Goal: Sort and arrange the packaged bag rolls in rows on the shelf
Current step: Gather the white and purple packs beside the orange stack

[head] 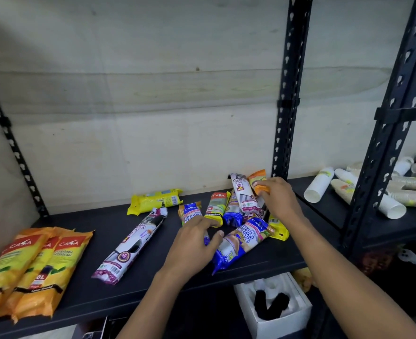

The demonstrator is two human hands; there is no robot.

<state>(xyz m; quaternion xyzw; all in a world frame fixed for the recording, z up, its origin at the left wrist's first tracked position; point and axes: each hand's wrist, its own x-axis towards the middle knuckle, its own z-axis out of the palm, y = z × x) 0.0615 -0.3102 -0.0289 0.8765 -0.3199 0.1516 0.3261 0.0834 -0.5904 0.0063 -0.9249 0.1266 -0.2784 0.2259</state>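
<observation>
Mid-sort: orange roll (pixel 258 182) is pinched in right hand (pixel 279 200), blue roll (pixel 190 212) is gripped by left hand (pixel 195 245); next, both likely to be lifted clear of pile (pixel 238 204) between hands.

Stacked paper cups (pixel 318 184) lying far right; white foam box (pixel 285 324) lower down.

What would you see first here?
A messy heap of colourful bag rolls sits in the middle of the black shelf. The right hand pinches an orange roll at its back; the left hand grips a blue roll. Three orange-yellow CASA packs lie together at the left.
</observation>
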